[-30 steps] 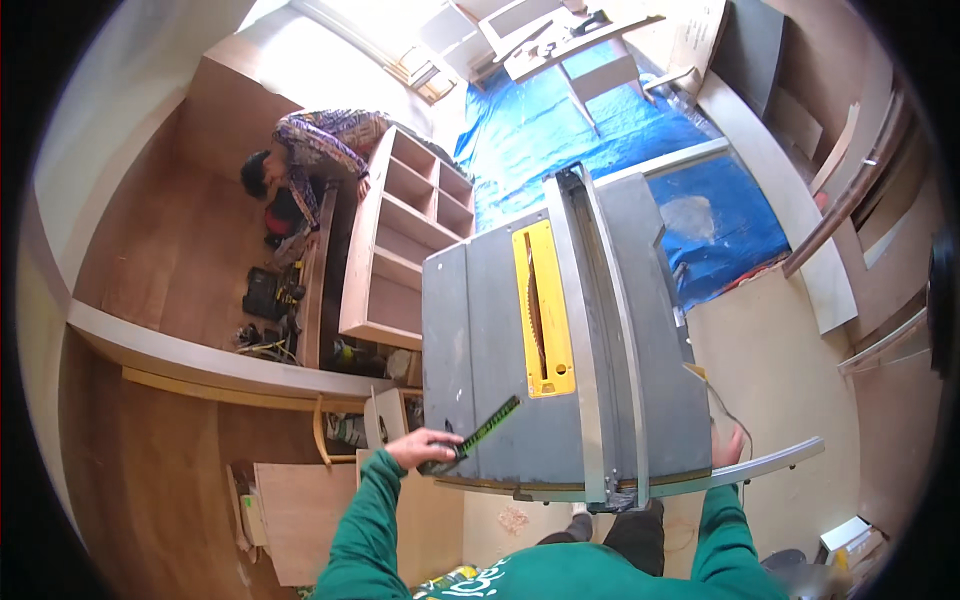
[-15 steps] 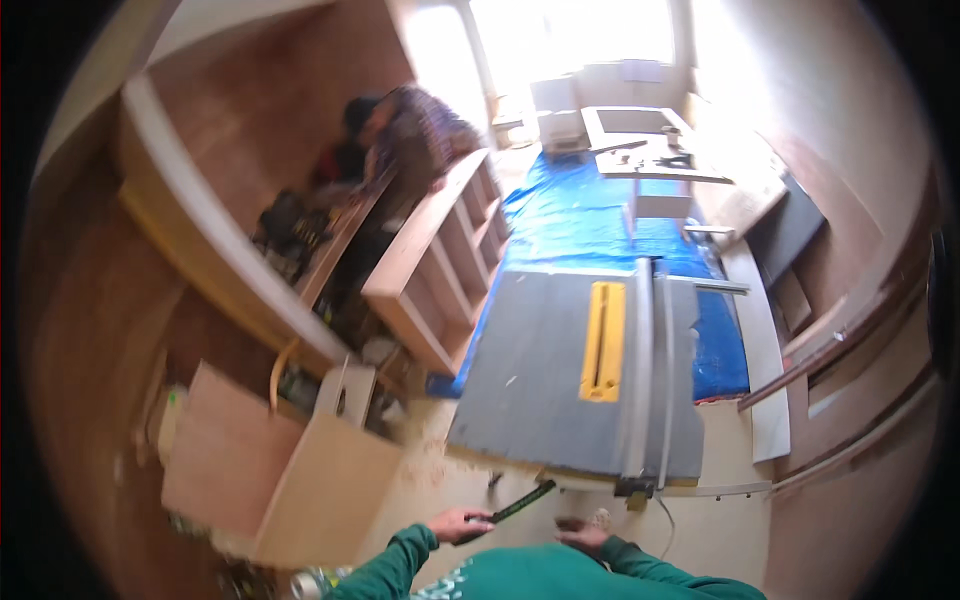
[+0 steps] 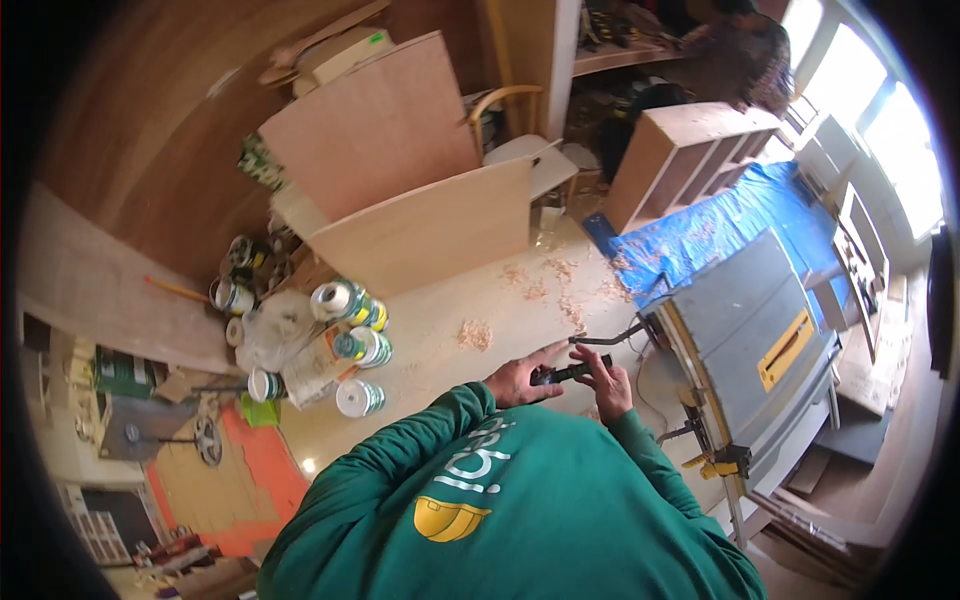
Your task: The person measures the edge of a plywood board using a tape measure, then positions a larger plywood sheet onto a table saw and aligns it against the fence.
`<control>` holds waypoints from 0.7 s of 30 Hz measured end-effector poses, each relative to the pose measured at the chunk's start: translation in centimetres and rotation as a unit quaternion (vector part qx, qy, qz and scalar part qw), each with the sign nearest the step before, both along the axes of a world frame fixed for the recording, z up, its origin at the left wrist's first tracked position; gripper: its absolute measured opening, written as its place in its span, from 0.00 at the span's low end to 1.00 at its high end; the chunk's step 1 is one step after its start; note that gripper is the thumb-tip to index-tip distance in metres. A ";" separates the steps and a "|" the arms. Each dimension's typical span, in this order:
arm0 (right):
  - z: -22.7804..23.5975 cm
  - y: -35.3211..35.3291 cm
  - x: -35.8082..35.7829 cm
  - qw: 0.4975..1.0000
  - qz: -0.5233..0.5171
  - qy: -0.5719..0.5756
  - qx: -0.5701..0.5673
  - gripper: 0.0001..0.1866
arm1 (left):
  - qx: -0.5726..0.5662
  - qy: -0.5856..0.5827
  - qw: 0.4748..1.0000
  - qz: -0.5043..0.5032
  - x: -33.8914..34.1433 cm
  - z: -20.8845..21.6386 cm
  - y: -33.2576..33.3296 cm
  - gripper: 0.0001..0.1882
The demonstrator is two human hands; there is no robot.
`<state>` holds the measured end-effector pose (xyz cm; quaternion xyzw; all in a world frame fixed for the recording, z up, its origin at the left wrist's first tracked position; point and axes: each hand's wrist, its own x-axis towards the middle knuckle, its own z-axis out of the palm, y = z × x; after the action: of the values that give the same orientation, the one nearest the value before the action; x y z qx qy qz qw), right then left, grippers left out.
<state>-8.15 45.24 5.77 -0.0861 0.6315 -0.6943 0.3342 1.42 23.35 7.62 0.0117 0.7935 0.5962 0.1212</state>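
In front of my chest, both hands are on a narrow black thing point(image 3: 572, 372) whose exact kind I cannot make out. My left hand point(image 3: 515, 382) is closed round its left end, thumb and fingers partly hiding it. My right hand point(image 3: 608, 386) pinches the other end with bent fingers. Just right of my hands is a table saw point(image 3: 735, 285) with a grey top and a yellow insert point(image 3: 787, 350) around its slot. A bent black bar point(image 3: 610, 338) reaches from the saw's near side toward my fingers.
Paint cans point(image 3: 365, 348) and a clear plastic bag point(image 3: 275, 330) stand left. Beyond them lean wooden panels point(image 3: 430, 225). Wood shavings point(image 3: 475, 335) litter the floor. An open wooden shelf unit point(image 3: 690, 160) rests by a blue tarp point(image 3: 700, 230); another person point(image 3: 755, 60) bends behind it.
My view has swung left and down, so the saw now sits at the right. The right hand has come up to the black thing, which only the left hand held before.
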 end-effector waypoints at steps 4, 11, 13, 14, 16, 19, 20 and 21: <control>-0.2 -5.0 1.1 0.994 0.107 0.011 0.008 0.27 | 0.034 0.012 0.996 0.082 2.6 0.9 -2.6 0.48; -2.5 -2.9 1.6 0.960 0.230 -0.081 0.139 0.36 | -0.001 0.018 0.977 0.213 4.2 -0.4 -4.7 0.50; -3.3 -1.8 2.1 0.970 0.190 -0.111 0.103 0.36 | -0.014 -0.027 0.975 0.218 2.6 -1.5 -4.1 0.51; -3.7 -1.6 2.4 0.972 0.181 -0.138 0.051 0.36 | 0.007 -0.049 0.983 0.176 1.2 -2.0 -3.7 0.48; -4.6 -2.0 2.8 0.969 0.131 -0.187 -0.094 0.36 | 0.041 -0.043 0.992 0.114 -2.5 -3.0 -1.4 0.46; -5.1 -1.8 3.3 0.957 -0.060 -0.200 -0.200 0.35 | -0.022 0.059 0.997 0.051 -8.1 -3.8 5.2 0.39; -5.2 -1.2 3.4 0.943 -0.110 -0.184 -0.253 0.35 | -0.054 0.088 0.994 0.030 -9.1 -4.0 7.2 0.38; -5.1 -0.2 3.7 0.934 -0.192 -0.141 -0.267 0.35 | -0.013 0.115 0.993 -0.013 -10.0 -4.1 9.3 0.38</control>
<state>-4.43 45.00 0.65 0.0493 0.3736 -0.8932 0.2453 -8.58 32.68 3.56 0.0888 0.8097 0.5790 0.0369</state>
